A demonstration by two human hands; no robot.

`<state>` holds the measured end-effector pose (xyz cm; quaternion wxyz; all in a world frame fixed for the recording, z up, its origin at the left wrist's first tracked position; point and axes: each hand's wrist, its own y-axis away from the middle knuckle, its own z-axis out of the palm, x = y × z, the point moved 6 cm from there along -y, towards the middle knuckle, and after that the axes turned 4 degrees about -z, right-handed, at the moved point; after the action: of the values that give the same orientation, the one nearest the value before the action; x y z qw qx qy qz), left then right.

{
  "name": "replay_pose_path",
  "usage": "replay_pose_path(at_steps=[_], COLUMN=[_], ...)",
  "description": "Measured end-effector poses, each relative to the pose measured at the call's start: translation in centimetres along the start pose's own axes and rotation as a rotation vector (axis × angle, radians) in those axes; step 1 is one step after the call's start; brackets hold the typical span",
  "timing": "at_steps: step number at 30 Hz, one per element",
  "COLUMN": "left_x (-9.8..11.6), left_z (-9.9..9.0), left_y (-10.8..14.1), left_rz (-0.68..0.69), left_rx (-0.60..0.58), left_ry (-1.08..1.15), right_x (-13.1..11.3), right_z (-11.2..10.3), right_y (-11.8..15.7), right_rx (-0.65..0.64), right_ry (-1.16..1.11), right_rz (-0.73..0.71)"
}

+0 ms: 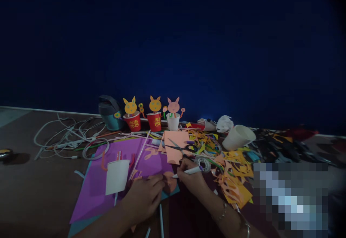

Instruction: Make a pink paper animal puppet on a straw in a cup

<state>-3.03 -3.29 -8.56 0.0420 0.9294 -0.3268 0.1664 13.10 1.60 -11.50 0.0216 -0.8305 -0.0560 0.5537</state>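
My right hand (192, 176) is closed round a white marker (190, 171), its tip at an orange paper disc (170, 182). My left hand (144, 194) rests at the disc's left edge, its fingers together and lying flat over the paper. Beneath them is a purple sheet (92, 191) on a blue-green one. To the left of my left hand, a white paper cup (117, 176) has orange and red strips at its sides. Black-handled scissors (180, 148) lie on folded orange paper (173, 157) beyond my hands.
Three cups with paper animal heads (155, 104) stand along the back, beside a blue-green container (110, 112). White cables (65, 137) lie at the left. Paper scraps (235, 173), a tape roll (202, 164) and a tilted white cup (238, 137) are at the right.
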Motion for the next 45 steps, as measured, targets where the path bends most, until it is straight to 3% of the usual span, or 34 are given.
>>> replay_pose_path(at_steps=[3,15,25,45], left_x=[0.0,0.2,0.0,0.0], left_z=[0.0,-0.3,0.0,0.0], left_y=[0.0,0.0,0.1,0.0], left_rz=[-0.005,0.017,0.002,0.020], left_rx=[-0.005,0.027,0.012,0.038], left_ry=[-0.001,0.001,-0.017,-0.002], right_x=[0.2,-0.5,-0.3,0.0], right_z=[-0.1,0.1,0.0,-0.6], right_y=[-0.1,0.1,-0.2,-0.1], right_rx=[0.036,-0.022,0.018,0.078], right_ry=[-0.036,0.010,-0.072,0.003], right_rz=[-0.006,-0.017,-0.018,-0.038])
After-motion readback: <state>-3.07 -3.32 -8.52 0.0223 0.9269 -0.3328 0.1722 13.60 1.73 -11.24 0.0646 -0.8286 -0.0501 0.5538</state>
